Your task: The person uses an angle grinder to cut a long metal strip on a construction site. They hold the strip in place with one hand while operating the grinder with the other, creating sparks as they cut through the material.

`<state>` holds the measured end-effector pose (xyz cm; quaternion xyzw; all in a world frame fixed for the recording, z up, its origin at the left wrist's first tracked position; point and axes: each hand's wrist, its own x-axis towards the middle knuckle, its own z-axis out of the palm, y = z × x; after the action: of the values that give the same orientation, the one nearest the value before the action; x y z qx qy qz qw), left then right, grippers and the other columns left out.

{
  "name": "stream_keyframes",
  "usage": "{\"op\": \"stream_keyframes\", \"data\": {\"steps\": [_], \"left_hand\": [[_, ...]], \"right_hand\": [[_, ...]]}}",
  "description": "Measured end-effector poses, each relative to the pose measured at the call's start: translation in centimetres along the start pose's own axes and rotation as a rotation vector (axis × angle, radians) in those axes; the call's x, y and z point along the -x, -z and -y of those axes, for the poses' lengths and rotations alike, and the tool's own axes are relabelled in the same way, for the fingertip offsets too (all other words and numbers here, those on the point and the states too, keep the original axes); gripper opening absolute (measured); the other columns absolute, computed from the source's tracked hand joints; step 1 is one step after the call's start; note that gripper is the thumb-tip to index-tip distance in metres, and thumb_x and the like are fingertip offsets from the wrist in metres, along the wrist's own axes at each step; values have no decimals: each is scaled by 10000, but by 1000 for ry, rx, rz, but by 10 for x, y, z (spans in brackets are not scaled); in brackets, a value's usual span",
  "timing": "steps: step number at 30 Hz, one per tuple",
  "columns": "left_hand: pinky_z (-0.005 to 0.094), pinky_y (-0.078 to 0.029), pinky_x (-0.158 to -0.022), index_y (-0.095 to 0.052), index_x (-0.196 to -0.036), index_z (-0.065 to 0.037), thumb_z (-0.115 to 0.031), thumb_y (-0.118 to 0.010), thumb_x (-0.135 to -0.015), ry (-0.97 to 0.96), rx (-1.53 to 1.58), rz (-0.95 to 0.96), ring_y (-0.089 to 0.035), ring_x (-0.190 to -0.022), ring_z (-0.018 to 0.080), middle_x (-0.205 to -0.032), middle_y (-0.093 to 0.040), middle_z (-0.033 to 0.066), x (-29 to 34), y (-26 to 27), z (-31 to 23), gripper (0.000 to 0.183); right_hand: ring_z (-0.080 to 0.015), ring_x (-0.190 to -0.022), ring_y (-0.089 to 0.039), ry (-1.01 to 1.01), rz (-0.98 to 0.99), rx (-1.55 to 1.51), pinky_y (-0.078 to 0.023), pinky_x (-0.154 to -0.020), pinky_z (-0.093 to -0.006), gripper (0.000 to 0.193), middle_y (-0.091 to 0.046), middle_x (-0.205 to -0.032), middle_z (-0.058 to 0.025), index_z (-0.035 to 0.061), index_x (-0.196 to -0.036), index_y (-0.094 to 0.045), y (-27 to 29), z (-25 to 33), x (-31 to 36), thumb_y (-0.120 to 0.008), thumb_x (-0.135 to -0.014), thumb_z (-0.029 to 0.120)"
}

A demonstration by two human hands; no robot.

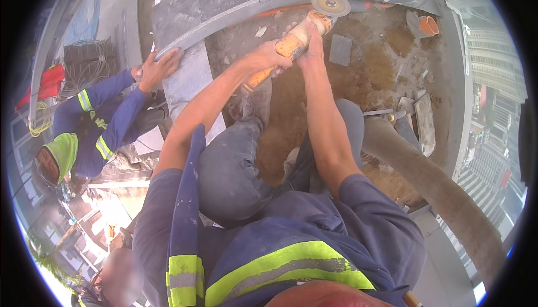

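Observation:
Both my hands are wrapped round a dusty orange angle grinder. My left hand grips its body toward the rear. Farther forward, my right hand holds it near the head. The round cutting disc points away from me, by the near edge of a long grey stone slab. Whether the disc touches the slab, I cannot tell. At the left, a co-worker's hands rest on the slab's end.
A co-worker in blue with reflective bands crouches at the left. An orange pot-like piece lies at the far right. A square grey tile sits on the dirt. Stone offcuts lie right, beside a curved concrete edge.

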<state>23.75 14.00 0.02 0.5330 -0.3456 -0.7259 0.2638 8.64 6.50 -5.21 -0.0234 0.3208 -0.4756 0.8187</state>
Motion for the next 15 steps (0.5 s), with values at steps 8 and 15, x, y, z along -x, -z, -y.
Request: {"op": "stream_keyframes", "data": {"steps": [8, 15], "left_hand": [[300, -512, -558, -618, -1233, -2, -102, -825, -878, 45, -16, -178, -614, -604, 128, -872, -660, 56, 64, 12, 39, 423], [309, -447, -477, -643, -1175, 7, -58, -773, -898, 225, -68, -192, -558, -510, 123, -762, -641, 38, 86, 23, 69, 312]], "right_hand": [[-257, -836, -719, 26, -16, 149, -632, -764, -457, 281, -689, -961, -98, 53, -1126, -619, -16, -52, 16, -774, -924, 172], [-258, -803, -721, -73, -53, 176, -637, -724, -443, 292, -693, -931, -98, 29, -1136, -647, -18, -81, 17, -782, -917, 168]]}}
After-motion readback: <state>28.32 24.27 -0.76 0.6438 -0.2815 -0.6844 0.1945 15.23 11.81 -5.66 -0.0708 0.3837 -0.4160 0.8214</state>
